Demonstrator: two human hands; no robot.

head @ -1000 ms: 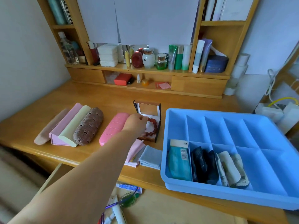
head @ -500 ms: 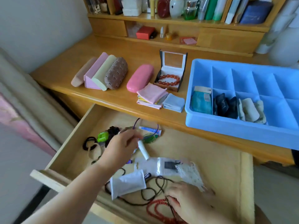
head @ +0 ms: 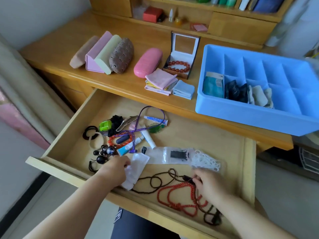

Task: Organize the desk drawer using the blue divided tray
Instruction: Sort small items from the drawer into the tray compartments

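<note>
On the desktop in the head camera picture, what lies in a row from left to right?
Tan case → pink case → cream case → brown patterned case → pink hard case → bracelet box → blue divided tray.

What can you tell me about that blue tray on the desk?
The blue tray looks like moulded plastic, rectangular, with thin walls dividing it into two rows of compartments. It sits flat at the right end of the desk top, above the open drawer. Three near-left compartments hold a teal packet, dark bundles and pale rolled cloth. No hand touches it.

Both my bare forearms reach forward and down. My left hand (head: 114, 170) has its fingers curled. My right hand (head: 209, 184) pinches with its fingertips.
</note>
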